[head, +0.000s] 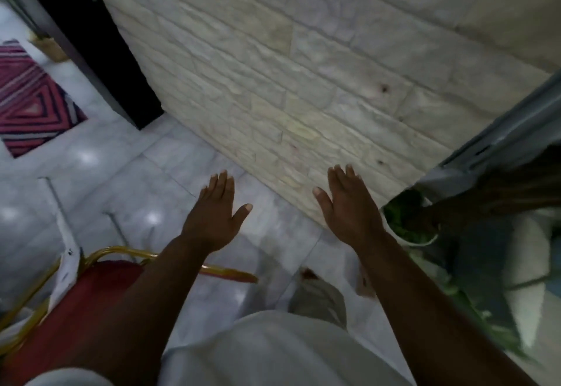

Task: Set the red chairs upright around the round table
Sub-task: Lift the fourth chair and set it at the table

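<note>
Red chair (76, 303), the only one in view, sits at the lower left of the floor (170, 173), its red padded part and gold metal frame half hidden under the person's left forearm; whether it stands upright or lies tipped I cannot tell from this angle. A white paper tag (65, 267) hangs on the frame. No round table shows anywhere in the picture.

Left hand (214, 218) is spread flat, fingers wide, holding nothing, hovering above the pale marble floor just past the chair's gold rail. Right hand (352, 212) is likewise flat and empty, fingers loosely together, in front of the stone-brick wall (303, 82). Neither hand touches the chair.

Off to the right, near the right hand, is a white pot with a green plant (409, 221) beside a grey frame (501, 139). A striped red rug (33, 97) lies at the far left edge of the floor.

My reading is that this is a moment between grips: the person looks to be either reaching for a chair or moving on to another. The next move likely calls for turning left and down, bringing both hands to the gold frame, and finding the table before placing anything
</note>
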`<state>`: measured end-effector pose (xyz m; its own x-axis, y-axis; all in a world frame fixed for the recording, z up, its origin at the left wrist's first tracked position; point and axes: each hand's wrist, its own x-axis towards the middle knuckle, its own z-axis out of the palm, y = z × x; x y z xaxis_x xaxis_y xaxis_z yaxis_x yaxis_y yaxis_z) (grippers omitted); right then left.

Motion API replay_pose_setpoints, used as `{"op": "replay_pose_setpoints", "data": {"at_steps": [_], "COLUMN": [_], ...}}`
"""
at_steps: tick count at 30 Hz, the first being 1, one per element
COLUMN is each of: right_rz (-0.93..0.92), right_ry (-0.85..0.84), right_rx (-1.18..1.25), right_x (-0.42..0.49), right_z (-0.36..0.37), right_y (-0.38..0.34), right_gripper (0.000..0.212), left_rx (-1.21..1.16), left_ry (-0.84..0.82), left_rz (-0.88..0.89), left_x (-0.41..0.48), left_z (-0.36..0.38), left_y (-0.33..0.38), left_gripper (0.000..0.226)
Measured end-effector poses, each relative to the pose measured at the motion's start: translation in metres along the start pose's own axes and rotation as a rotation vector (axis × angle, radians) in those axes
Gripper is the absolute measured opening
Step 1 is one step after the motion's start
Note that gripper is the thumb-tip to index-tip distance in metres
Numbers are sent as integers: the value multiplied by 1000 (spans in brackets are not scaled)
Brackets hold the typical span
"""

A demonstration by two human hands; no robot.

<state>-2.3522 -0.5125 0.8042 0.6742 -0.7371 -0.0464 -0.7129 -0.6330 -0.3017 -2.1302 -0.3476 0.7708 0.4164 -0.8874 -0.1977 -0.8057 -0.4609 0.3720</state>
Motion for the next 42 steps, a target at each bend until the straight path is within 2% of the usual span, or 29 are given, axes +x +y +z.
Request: {"op": "replay_pose_setpoints", "data": {"at_steps": [5,10,19,25,32,38,42], "right_rz": [-178,-378,-648,-838,-1035,-1366,-1635], "right_ry": [-66,-149,-260,-347,-442,-584,-678], "right_rx": [-11,-40,-38,-94,-42,-79,-115], "right_x": [94,184,299,380,425,430,419], "right_z": [-17,-11,24,45,80,125,155], "right_y": [9,-18,-113,-204,-338,-442,-504], "right_gripper": [81,77,72,80,73,75,79], "left_rx": [19,11,-146,-258,-235,-302,-352], "left_ry": [116,190,281,317,449,546,585], "left_rz": [-184,-388,-723,-863,-1078,-1364,-1618], "left_x": [34,47,75,106,91,51,40], "left_z": [-22,-41,-49,-78,-128,-121,-108], "left_y": [13,10,-73,-144,-217,-241,-222], "left_gripper": [91,86,84,85,83,82,82]}}
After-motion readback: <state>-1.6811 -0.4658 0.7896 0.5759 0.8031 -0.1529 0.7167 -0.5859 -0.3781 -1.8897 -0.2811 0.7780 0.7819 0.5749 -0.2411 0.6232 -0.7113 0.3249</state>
